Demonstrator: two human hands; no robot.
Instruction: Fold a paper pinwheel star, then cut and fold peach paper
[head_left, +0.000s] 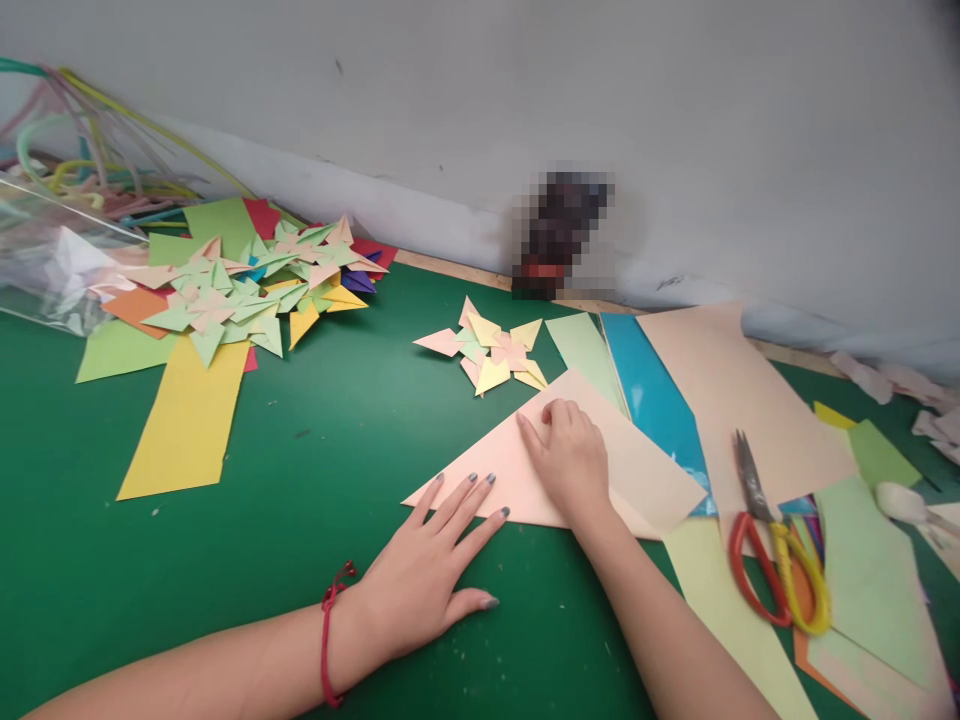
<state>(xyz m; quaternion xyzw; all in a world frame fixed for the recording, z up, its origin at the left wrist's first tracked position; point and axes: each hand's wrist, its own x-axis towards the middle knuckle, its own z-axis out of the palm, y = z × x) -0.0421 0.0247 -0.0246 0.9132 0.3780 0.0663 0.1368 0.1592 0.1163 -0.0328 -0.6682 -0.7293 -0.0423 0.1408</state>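
Green table [300,530]: pink paper [519,476] points away, long axis crosswise; hands [412,590] [571,460] apart, left spread, right curled.

Spread left hand [420,583] and curled right hand [574,458] rest on folded pink paper [495,447].

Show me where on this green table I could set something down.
Green tabletop shows bare between the yellow strip and left hand; a smaller patch lies between that hand and the right forearm. Crowded: rightward, papers and scissors; back left, folded stars.
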